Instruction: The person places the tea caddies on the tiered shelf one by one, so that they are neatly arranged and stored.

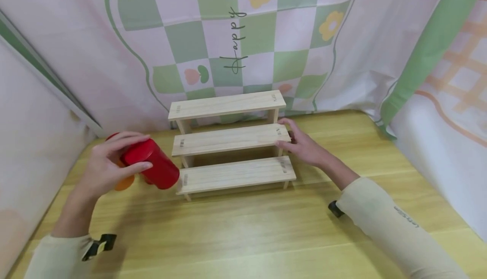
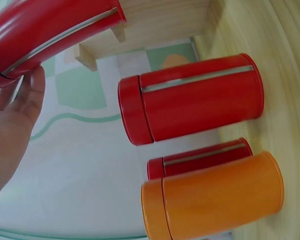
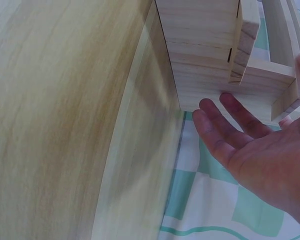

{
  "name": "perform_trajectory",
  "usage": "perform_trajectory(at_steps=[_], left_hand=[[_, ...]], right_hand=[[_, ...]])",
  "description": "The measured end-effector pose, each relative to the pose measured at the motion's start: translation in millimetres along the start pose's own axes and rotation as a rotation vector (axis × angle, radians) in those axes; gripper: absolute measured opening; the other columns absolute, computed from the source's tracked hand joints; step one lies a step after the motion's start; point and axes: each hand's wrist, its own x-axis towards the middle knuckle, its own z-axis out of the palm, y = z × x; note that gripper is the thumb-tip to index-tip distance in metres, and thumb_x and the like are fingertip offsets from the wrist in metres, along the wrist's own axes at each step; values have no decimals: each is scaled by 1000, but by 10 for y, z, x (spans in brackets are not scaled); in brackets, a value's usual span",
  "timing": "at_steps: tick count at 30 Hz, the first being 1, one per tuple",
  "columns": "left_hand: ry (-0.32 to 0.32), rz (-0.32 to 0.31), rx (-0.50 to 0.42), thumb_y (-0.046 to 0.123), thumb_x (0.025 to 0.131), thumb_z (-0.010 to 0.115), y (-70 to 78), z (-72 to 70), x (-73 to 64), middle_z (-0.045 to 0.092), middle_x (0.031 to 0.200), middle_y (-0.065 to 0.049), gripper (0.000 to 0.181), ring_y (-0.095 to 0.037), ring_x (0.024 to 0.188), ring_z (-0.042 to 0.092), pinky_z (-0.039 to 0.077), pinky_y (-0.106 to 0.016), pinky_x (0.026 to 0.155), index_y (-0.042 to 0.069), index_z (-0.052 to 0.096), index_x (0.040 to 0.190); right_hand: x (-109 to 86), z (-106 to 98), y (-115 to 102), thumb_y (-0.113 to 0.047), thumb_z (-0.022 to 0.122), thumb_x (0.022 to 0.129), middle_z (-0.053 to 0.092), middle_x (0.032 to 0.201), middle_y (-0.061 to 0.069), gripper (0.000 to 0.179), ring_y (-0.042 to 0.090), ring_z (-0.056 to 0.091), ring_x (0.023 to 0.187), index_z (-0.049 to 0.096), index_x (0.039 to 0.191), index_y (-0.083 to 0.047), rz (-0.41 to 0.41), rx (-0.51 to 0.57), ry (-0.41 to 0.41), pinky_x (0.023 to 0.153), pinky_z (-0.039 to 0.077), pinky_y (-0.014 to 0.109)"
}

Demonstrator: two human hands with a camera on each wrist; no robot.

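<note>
In the head view my left hand (image 1: 99, 170) grips a red lidded canister (image 1: 164, 167) around its lid end. The canister leans, its base toward the left end of a three-tier wooden step shelf (image 1: 228, 138). My right hand (image 1: 304, 146) holds the right end of the middle tier, thumb at the front edge and index finger at the back. In the right wrist view its other fingers (image 3: 217, 135) spread below that board beside the end panel. Seen from the left wrist, the held canister (image 2: 65, 27) is raised near a wooden tier.
Two more red canisters (image 2: 200, 100) and an orange canister (image 2: 220, 197) stand on the wooden table (image 1: 243, 232), left of the shelf and partly behind my left hand. A checkered cloth (image 1: 182, 38) hangs behind the shelf. White walls of cloth flank both sides.
</note>
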Motion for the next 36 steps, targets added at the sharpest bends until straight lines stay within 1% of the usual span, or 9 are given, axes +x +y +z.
perform_trajectory(at_steps=[3, 6, 9, 13, 19, 21, 28, 33, 36], left_hand=[[-14, -2, -61, -21, 74, 80, 9, 27, 34, 65, 126, -6, 60, -17, 106, 62, 58, -18, 79, -4, 68, 130], [-19, 1, -116, -19, 75, 81, 23, 54, 68, 66, 126, -5, 60, -17, 104, 62, 58, -18, 79, -5, 66, 132], [-20, 23, -184, -20, 75, 80, 35, 92, 109, 68, 123, -1, 59, -17, 100, 63, 58, -19, 78, -9, 64, 131], [6, 54, -221, -21, 74, 80, 70, 159, 173, 71, 120, -3, 57, -19, 98, 64, 58, -19, 77, -9, 65, 127], [35, 28, -271, -25, 71, 76, 134, 257, 243, 70, 122, -8, 59, -23, 104, 64, 59, -21, 77, -1, 71, 125], [37, 31, -256, -25, 71, 76, 145, 289, 262, 70, 123, -8, 59, -22, 107, 64, 59, -21, 78, 1, 72, 125], [41, 85, -255, -24, 70, 76, 182, 381, 321, 71, 122, -10, 56, -22, 107, 65, 60, -21, 79, -2, 74, 122], [41, 157, -211, -24, 67, 78, 189, 425, 384, 73, 118, -13, 56, -20, 104, 68, 59, -21, 80, -4, 74, 119], [34, 187, -204, -24, 67, 78, 191, 449, 421, 73, 116, -16, 55, -20, 104, 68, 59, -21, 81, -6, 74, 119]], right_hand=[[1, 1, 3, -20, 57, 107, 58, 94, 17, 59, 33, 54, 81, 24, 155, -12, 5, 15, -1, 69, 48, 39], [5, 4, 8, -18, 57, 107, 61, 105, 24, 58, 32, 58, 89, 23, 154, -11, -4, 35, -8, 76, 51, 44], [7, 4, 16, -16, 57, 107, 62, 113, 27, 58, 28, 60, 95, 23, 154, -9, -16, 49, -10, 82, 53, 47], [4, 8, 16, -16, 57, 107, 62, 112, 25, 58, 27, 61, 94, 24, 154, -9, -23, 46, -5, 82, 53, 46], [-5, 19, 2, -15, 57, 107, 61, 114, 24, 57, 26, 61, 96, 25, 153, -9, -28, 51, 0, 83, 53, 46], [-8, 18, -3, -15, 57, 107, 61, 114, 23, 57, 26, 61, 96, 25, 153, -9, -26, 48, 3, 83, 53, 45], [-11, -1, -6, -19, 59, 106, 56, 98, 16, 59, 35, 56, 78, 26, 154, -13, 2, 3, 12, 67, 51, 40], [-8, 2, -12, -18, 59, 106, 59, 102, 18, 59, 32, 58, 81, 26, 154, -12, -4, 22, 4, 68, 52, 39], [-4, 1, -12, -17, 59, 106, 59, 105, 20, 59, 30, 58, 82, 25, 154, -11, -6, 27, -1, 68, 53, 40]])
